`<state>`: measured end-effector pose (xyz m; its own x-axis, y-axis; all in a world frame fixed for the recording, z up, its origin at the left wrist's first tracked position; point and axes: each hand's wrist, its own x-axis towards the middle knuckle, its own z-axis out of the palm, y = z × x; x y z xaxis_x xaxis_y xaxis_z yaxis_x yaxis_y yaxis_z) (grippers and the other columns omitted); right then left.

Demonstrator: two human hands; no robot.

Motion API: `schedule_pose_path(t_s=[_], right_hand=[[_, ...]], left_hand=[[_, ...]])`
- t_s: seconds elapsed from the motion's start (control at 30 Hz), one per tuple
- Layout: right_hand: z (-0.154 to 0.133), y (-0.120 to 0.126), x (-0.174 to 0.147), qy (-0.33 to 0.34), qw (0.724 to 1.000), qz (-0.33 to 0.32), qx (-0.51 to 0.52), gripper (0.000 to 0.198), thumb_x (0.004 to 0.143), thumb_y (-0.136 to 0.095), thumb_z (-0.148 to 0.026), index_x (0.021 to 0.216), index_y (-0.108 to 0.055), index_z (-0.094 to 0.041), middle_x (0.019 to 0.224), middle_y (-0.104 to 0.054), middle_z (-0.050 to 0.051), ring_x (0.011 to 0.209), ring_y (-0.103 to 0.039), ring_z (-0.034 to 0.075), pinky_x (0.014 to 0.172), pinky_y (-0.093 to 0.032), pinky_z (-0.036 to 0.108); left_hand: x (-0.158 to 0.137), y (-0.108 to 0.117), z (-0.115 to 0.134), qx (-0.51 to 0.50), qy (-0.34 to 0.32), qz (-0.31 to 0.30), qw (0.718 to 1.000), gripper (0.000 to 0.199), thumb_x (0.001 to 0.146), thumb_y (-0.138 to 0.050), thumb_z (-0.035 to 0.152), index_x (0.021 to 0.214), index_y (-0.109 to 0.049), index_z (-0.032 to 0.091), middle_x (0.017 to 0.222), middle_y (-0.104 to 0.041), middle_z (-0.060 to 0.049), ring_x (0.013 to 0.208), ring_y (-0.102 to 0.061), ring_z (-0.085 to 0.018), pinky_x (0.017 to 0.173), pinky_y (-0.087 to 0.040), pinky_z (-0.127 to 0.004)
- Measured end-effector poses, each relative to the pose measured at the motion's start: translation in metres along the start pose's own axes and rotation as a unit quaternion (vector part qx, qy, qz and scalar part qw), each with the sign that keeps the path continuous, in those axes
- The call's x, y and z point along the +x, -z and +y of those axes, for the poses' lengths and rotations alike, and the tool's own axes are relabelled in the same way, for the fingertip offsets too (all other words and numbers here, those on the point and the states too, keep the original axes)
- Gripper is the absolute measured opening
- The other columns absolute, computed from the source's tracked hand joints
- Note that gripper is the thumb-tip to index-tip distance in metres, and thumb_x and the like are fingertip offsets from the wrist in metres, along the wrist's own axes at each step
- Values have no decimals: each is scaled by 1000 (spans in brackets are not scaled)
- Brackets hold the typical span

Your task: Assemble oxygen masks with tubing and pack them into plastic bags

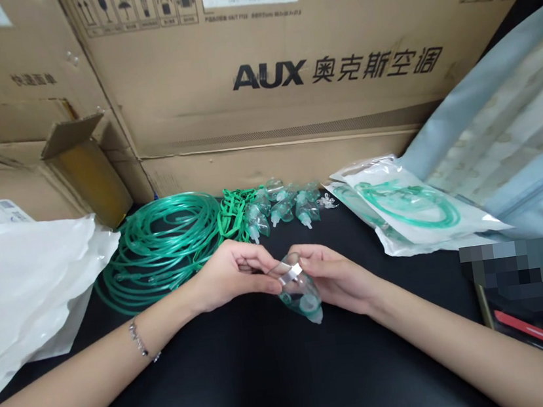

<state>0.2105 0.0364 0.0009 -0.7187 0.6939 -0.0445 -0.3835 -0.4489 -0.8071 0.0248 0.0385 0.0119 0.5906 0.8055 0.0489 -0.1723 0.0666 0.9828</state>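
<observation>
Between my hands, above the black tabletop, is a clear green-tinted oxygen mask with a shiny metal nose strip across it. My left hand pinches the mask's left edge, thumb and fingers close to the strip's end. My right hand grips the opposite side, its thumb by the strip's other end. The mask's pale connector points down toward me. Behind the hands lie several more clear masks, with a bundle of green elastic straps to their left.
Coiled green tubing lies at the left beside white plastic bags. Small clear parts sit right of the masks. Packaged tubing sets lie at the back right. A large cardboard box stands behind; light-blue fabric hangs at the right.
</observation>
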Motion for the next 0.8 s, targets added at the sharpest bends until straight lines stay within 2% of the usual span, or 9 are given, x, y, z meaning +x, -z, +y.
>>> schedule_pose_path(t_s=[0.1,0.2,0.27,0.33,0.4,0.47,0.53,0.67,0.8], right_hand=[[0,1,0,-16,1000,19,5,20,66,-73,-26,69,-59,-12,63,-58,-2,57,-58,7,58,-44,17],[-6,0,0,-12,999,46,-6,21,66,-73,-29,65,-59,-13,60,-55,-3,55,-54,6,55,-41,17],[-13,-2,-1,9,996,79,-35,20,66,-73,-29,65,-60,-13,61,-56,-2,58,-54,7,57,-40,18],[-20,-4,-2,41,986,131,-91,19,66,-71,-31,68,-64,-13,65,-58,-1,63,-52,8,61,-40,20],[-25,-6,-5,69,964,201,-162,19,67,-70,-32,72,-67,-14,65,-56,-1,60,-48,8,58,-38,20],[-27,-9,-7,78,940,255,-211,21,67,-69,-34,75,-69,-15,57,-51,-3,52,-40,6,51,-34,20],[-26,-11,-9,73,934,271,-223,23,68,-68,-36,78,-70,-15,53,-48,-4,48,-37,6,46,-30,20],[-20,-14,-8,66,944,249,-205,26,68,-68,-38,83,-70,-17,64,-59,0,54,-45,7,48,-33,19],[-19,-10,-5,63,957,206,-194,26,69,-67,-35,87,-69,-17,72,-63,2,65,-53,10,58,-40,22]], left_hand=[[0,2,2,20,21,-4,1000,15,56,-72,4,65,-68,14,65,-71,1,60,-66,-12,63,-52,-22],[0,6,5,68,30,-22,997,21,61,-70,9,81,-70,15,77,-72,-3,74,-67,-17,73,-51,-29],[0,7,5,92,4,-13,996,33,63,-69,10,95,-67,17,91,-71,-4,87,-65,-19,80,-49,-31],[1,6,3,113,-48,43,992,43,65,-68,12,106,-61,20,107,-65,-5,101,-58,-20,85,-46,-31],[1,3,-1,141,-84,127,978,38,70,-65,17,108,-59,21,116,-59,-6,108,-53,-20,86,-44,-30],[1,-2,-7,149,-72,185,969,31,73,-63,22,104,-59,19,110,-60,-8,102,-55,-19,81,-45,-30],[0,-9,-13,113,-35,184,976,33,70,-66,24,102,-58,18,102,-62,-7,91,-58,-18,75,-47,-29],[-1,-22,-21,22,7,141,990,44,63,-72,21,103,-55,19,104,-62,-6,77,-60,-14,67,-48,-27],[-3,-28,-17,1,36,170,985,43,61,-73,21,101,-57,15,96,-65,-8,70,-60,-15,56,-47,-25]])
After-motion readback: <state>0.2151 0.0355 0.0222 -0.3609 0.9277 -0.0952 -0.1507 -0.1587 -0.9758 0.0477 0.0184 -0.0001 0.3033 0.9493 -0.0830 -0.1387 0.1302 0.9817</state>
